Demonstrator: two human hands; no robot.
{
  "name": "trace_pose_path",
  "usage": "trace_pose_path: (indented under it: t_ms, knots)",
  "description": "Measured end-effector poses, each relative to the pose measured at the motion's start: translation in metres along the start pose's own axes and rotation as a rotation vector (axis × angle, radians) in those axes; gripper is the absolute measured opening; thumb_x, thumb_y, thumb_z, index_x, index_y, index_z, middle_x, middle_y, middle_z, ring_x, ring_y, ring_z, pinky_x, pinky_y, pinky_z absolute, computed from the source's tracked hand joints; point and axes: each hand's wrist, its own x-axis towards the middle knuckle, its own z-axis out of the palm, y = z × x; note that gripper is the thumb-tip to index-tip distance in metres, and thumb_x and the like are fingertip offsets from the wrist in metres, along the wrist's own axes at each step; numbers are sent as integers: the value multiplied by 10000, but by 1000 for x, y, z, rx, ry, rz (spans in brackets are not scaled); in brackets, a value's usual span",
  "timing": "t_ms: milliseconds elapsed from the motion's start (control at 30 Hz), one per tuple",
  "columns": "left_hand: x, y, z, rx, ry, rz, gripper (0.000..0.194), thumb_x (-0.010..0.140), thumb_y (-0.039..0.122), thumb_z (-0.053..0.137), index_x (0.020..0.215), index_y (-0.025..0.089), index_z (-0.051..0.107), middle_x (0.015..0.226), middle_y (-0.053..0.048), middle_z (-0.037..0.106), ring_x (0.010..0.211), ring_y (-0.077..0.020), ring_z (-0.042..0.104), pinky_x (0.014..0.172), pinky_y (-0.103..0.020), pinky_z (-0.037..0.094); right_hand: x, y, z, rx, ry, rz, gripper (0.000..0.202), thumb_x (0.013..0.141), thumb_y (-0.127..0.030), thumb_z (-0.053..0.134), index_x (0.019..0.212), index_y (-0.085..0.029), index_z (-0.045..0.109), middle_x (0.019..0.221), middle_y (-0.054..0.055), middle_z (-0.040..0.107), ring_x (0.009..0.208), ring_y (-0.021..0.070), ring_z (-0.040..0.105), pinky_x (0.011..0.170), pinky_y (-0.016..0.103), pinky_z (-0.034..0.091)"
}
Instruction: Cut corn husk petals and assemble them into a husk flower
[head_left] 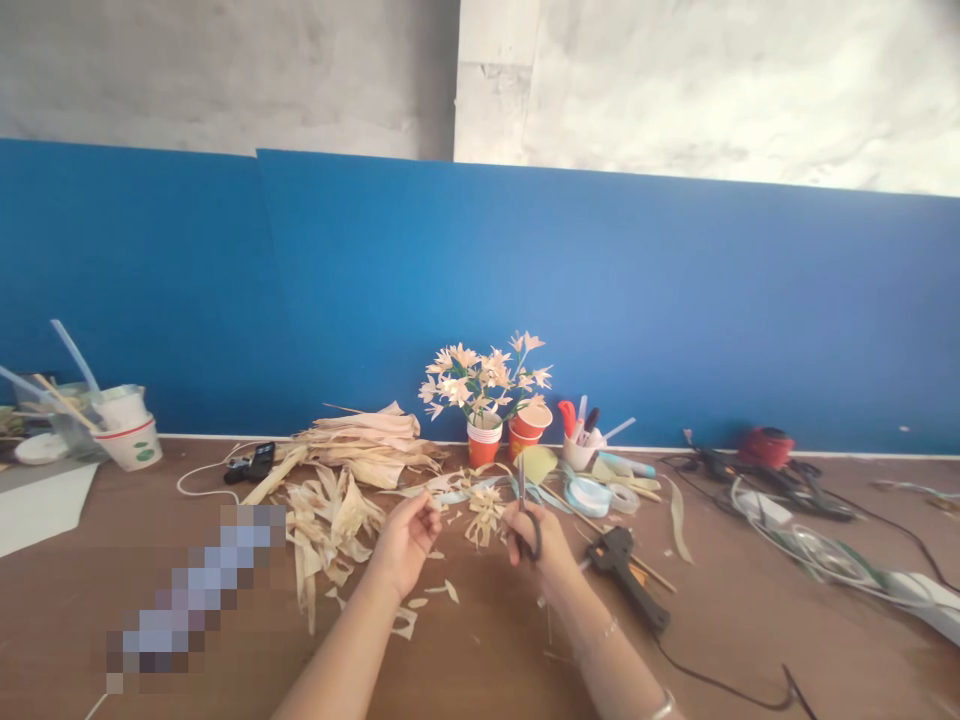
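Observation:
My right hand grips a pair of scissors, with the blades pointing up and away and a dark handle loop around the fingers. To its left, my left hand is raised over the table with thumb and fingertips pressed together. Whatever is in that pinch, if anything, is too small to make out. A pale husk flower lies between the hands, just beyond them. Small cut scraps are scattered below. Dried corn husks are heaped left of my left hand. A black glue gun lies right of my right wrist.
Finished flowers stand in a red paper cup at the back, beside another red cup. A white cup of pens and tape rolls sit to the right. Cables sprawl far right; stacked cups stand far left.

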Motion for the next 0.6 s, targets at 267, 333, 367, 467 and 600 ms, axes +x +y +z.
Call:
trace_pose_path:
  t_ms: [267, 333, 367, 467, 600]
  knots:
    - [7, -3, -4, 359, 63, 198, 280, 546, 282, 785, 680, 141, 583, 572, 28, 609, 489, -66, 499, 458, -168, 374, -3, 15, 17, -205, -318, 159, 205, 584, -326, 598, 691, -152, 580, 579, -35, 583, 313, 73, 468, 330, 193, 262]
    - [6, -4, -3, 405, 56, 197, 278, 542, 277, 776, 678, 152, 568, 536, 48, 580, 466, -66, 487, 444, -170, 360, 2, 20, 17, -173, -192, 147, 239, 561, -344, 597, 714, -164, 565, 511, -58, 549, 305, 86, 462, 338, 196, 252]
    - [6, -5, -3, 421, 48, 196, 272, 546, 275, 768, 673, 156, 559, 526, 53, 571, 458, -65, 481, 441, -170, 355, 4, 21, 16, -149, -130, 128, 260, 561, -361, 601, 730, -167, 561, 467, -66, 528, 306, 95, 461, 348, 198, 251]
    - [5, -7, -1, 449, 17, 184, 257, 563, 274, 747, 655, 167, 532, 510, 57, 563, 440, -63, 468, 441, -173, 347, 7, 19, 11, -108, 26, 46, 322, 627, -424, 607, 799, -153, 578, 370, -59, 498, 327, 112, 448, 386, 209, 267]
    - [1, -11, 4, 482, 3, 155, 252, 566, 270, 736, 672, 168, 532, 516, 52, 580, 423, -58, 455, 435, -174, 334, 2, 11, 11, -132, -12, -15, 360, 710, -485, 616, 839, -150, 595, 380, -42, 527, 350, 105, 443, 401, 207, 266]
